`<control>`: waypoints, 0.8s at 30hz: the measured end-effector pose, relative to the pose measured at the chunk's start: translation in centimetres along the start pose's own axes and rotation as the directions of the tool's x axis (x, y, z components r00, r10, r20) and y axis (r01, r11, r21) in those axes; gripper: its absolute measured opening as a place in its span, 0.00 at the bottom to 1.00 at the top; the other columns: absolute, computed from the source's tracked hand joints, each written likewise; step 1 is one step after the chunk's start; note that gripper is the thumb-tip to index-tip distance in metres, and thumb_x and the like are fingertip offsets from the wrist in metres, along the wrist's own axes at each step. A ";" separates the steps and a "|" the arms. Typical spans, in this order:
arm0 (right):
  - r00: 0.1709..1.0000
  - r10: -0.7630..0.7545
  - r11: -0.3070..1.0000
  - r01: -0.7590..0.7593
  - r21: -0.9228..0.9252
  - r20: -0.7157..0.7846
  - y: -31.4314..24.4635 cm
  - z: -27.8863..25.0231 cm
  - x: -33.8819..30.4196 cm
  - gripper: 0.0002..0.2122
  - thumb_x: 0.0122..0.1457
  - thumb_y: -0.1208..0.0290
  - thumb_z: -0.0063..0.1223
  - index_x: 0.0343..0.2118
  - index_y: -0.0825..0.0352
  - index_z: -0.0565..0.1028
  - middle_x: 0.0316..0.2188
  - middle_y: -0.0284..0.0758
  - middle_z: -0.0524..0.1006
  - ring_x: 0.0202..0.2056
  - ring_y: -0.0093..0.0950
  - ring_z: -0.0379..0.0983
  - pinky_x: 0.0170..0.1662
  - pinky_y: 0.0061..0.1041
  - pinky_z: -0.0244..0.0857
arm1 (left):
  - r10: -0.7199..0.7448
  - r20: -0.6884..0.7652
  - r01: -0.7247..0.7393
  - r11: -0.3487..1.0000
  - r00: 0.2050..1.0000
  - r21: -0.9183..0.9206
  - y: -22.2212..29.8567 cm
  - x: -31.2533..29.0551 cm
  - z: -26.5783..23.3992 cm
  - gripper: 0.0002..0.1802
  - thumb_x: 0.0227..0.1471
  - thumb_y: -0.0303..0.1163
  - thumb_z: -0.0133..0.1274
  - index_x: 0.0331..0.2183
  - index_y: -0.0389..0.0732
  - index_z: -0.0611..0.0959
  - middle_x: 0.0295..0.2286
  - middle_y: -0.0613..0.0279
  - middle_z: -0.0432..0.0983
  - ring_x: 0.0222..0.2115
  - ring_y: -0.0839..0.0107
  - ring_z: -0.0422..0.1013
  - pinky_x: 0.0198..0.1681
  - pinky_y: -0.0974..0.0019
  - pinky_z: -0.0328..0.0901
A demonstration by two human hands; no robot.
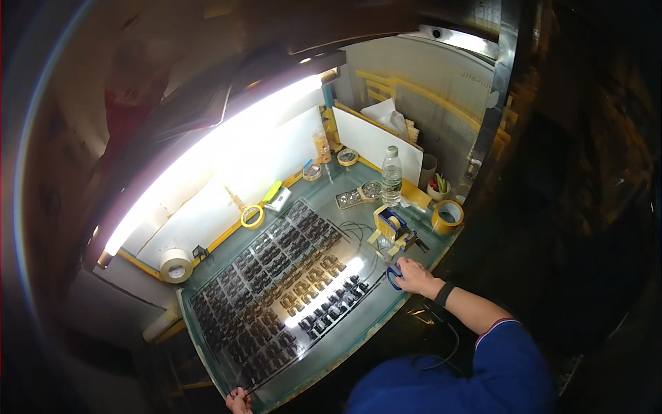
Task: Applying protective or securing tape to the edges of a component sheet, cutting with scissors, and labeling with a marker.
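Note:
A large clear sheet with rows of dark printed patterns (258, 272) lies flat on the glass-topped table (372, 324). At the table's near left corner, my left hand (238, 400) has its fingers curled together beside the sheet's corner. What they pinch, if anything, is too small to tell. My right hand (416, 277), with a dark band on the wrist, is closed at the table's right front edge. It grips scissors with blue loop handles (393, 278); their blades cannot be made out. Just beyond this hand stands a blue tape dispenser (392, 224).
A bright tube lamp (214, 155) hangs low over the back. Tape rolls (448, 217), a yellow tape ring (252, 217), a white roll (176, 265), a plastic bottle (392, 177), a yellow-green cutter (272, 192) and a small metal box (349, 199) stand around the rim.

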State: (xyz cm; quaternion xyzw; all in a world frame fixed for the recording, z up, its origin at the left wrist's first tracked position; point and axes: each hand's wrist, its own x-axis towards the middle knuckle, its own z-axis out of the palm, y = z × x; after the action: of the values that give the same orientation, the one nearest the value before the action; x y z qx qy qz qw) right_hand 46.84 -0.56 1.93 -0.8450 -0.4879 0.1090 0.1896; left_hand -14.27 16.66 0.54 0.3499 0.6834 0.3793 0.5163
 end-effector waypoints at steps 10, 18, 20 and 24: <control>0.962 0.204 0.758 -0.039 0.651 -0.179 5.9 -8.3 -6.8 0.17 0.47 0.76 0.60 0.40 0.68 0.67 0.26 0.32 0.72 0.24 0.16 0.68 0.30 0.17 0.67 | -0.069 -0.475 0.100 0.994 0.877 0.039 -0.8 3.1 0.5 0.21 0.48 0.45 0.57 0.21 0.37 0.72 0.14 0.61 0.70 0.12 0.70 0.69 0.11 0.72 0.63; 0.966 0.215 0.953 -0.174 0.249 -0.146 11.9 -3.9 -1.1 0.20 0.44 0.73 0.58 0.40 0.67 0.64 0.26 0.43 0.72 0.28 0.38 0.73 0.32 0.35 0.67 | -0.061 -0.366 0.024 0.994 0.928 -0.103 -2.4 -3.1 -1.0 0.14 0.45 0.32 0.59 0.33 0.37 0.75 0.23 0.63 0.73 0.18 0.75 0.70 0.17 0.72 0.69; 0.964 0.229 0.963 -0.203 0.179 -0.135 12.9 -2.9 0.2 0.19 0.45 0.75 0.57 0.40 0.67 0.64 0.28 0.44 0.72 0.31 0.42 0.72 0.36 0.36 0.65 | -0.093 -0.337 0.067 0.994 0.937 -0.088 -2.3 -6.1 -1.5 0.13 0.46 0.31 0.59 0.35 0.37 0.77 0.25 0.62 0.75 0.21 0.73 0.74 0.20 0.72 0.70; 0.979 0.093 0.990 -0.072 0.123 -0.179 14.6 -1.7 2.4 0.18 0.53 0.75 0.51 0.46 0.73 0.64 0.40 0.49 0.71 0.43 0.45 0.68 0.46 0.36 0.61 | -0.055 -0.278 0.034 0.996 0.959 -0.081 -4.6 -12.9 -3.9 0.08 0.47 0.29 0.57 0.32 0.38 0.79 0.26 0.61 0.77 0.24 0.73 0.75 0.26 0.71 0.72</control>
State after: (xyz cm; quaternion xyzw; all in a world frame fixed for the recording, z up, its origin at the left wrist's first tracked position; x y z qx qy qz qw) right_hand 60.14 -5.44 -2.72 -0.8585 -0.4257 0.0663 0.2780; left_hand -15.58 2.73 2.88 0.2576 0.7424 0.4386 0.4359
